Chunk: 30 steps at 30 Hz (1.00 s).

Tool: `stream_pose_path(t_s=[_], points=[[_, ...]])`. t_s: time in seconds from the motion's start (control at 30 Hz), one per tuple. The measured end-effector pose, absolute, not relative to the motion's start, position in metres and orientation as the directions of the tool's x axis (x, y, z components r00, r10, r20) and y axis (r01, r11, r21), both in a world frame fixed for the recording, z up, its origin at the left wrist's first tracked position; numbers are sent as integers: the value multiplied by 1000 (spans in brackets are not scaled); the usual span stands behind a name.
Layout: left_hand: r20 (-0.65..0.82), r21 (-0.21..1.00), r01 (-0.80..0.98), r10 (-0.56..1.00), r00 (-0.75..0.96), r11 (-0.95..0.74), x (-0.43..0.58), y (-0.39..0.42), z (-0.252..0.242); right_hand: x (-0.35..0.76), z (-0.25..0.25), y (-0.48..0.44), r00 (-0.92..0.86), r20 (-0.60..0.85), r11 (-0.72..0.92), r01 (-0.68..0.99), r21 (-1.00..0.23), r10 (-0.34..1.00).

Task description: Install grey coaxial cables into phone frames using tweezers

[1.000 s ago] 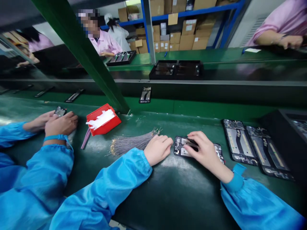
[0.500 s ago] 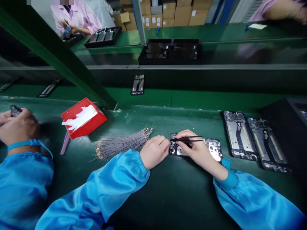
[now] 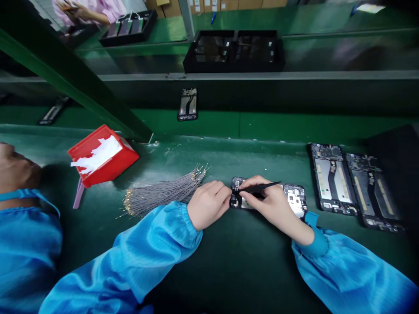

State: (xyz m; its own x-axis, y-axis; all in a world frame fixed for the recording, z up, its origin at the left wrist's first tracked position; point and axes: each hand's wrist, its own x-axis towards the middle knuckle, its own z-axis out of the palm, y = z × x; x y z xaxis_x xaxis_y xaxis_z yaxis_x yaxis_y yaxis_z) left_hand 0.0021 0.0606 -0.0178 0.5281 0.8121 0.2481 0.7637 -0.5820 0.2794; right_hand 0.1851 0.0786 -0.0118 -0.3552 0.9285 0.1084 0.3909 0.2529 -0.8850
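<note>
An opened phone with bare circuit boards (image 3: 294, 197) lies sideways on the green bench, partly covered by my right hand (image 3: 266, 198). That hand pinches black tweezers (image 3: 262, 187), their tips down at the phone's left end. My left hand (image 3: 209, 204) is closed, knuckles up, against the phone's left edge. Its fingertips are hidden, so what they hold, if anything, cannot be made out. Just left of it, partly behind my sleeve, spreads a bundle of thin grey cables (image 3: 163, 193) with gold-coloured ends.
Two opened phones (image 3: 334, 181) lie at right beside a dark box (image 3: 393, 161). A red bin (image 3: 114, 168) with torn white paper stands left, near a slanting green post (image 3: 85, 91). A co-worker's hand (image 3: 18, 170) is at far left. Another phone (image 3: 187, 104) lies on the back strip.
The view has tilted down slightly. The tweezers' arms, apart before, now look pressed together. Both my hands stay at the phone's left end. The co-worker's hand at left is less in view.
</note>
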Motion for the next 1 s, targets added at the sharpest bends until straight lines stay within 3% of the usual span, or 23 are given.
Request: stream_pose_path(t_s=[0.33,0.63,0.83,1.0], points=[[268,249,767,803,532,-591,3,61,-18,187,-16,79,-388,150,307,383,-872,909],[245,206,791,813,529,-576,5,60,-20,183,-19,70,-476,381,550,288,-784,792],[222,239,811,844,489,-533,5,60,-19,184,-21,76,-409,202,371,391,-842,890],[235,213,809,833,502,-548,5,60,-19,185,-19,77,-387,171,331,396,-856,906]])
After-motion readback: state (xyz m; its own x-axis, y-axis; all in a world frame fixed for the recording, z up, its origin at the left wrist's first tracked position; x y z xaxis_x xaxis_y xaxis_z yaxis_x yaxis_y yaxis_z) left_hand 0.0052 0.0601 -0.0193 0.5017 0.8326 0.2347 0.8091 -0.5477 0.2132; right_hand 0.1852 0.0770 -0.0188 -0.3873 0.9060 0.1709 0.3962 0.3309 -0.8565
